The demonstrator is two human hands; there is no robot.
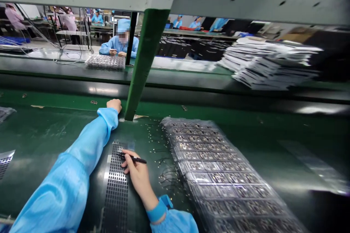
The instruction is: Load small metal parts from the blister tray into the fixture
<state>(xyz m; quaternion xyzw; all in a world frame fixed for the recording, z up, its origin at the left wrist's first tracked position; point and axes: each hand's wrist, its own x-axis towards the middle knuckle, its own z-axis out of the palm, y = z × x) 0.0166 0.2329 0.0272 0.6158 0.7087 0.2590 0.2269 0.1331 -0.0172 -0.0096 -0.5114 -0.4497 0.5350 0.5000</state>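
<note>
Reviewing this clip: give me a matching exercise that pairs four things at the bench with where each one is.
Things:
1. Black pen
2. Left hand
3. Dark perforated strip
4. Stack of clear trays

Places:
A. On the green bench, beside the green post
B. Pinched in the right hand
C. Flat on the bench, between the two arms
D. On the bench, right of the right hand

Pairs: 1-B, 2-A, 3-C, 4-D
</note>
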